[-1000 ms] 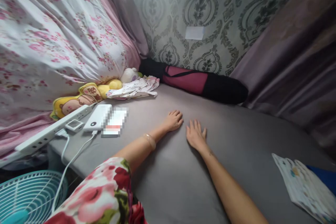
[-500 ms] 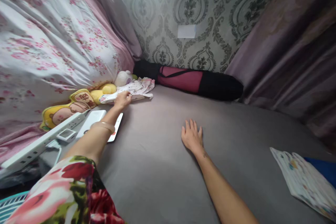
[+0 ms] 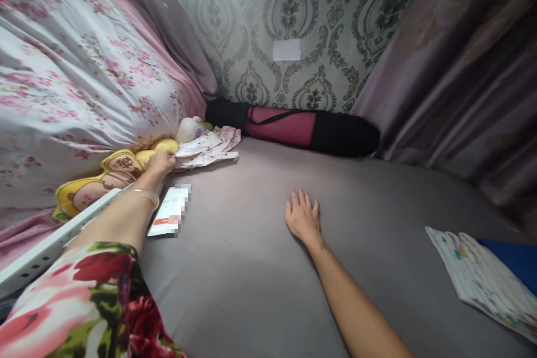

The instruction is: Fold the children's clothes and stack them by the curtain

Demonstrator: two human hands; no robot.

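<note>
The left hand (image 3: 160, 161) is reaching to the far left edge of the grey bed sheet (image 3: 260, 268), fingers curled loosely at the crumpled white floral cloth (image 3: 208, 148); whether they are gripping it cannot be told. The yellow cartoon plush cushion (image 3: 90, 190) is lying just left of that hand. The right hand (image 3: 302, 217) is resting flat and spread on the sheet, holding nothing. Judged step: reaching for the cloth; a firm pinch would be required. The white power strip (image 3: 59, 238) is partly hidden by the forearm; the phone (image 3: 170, 211) screen is blurred.
</note>
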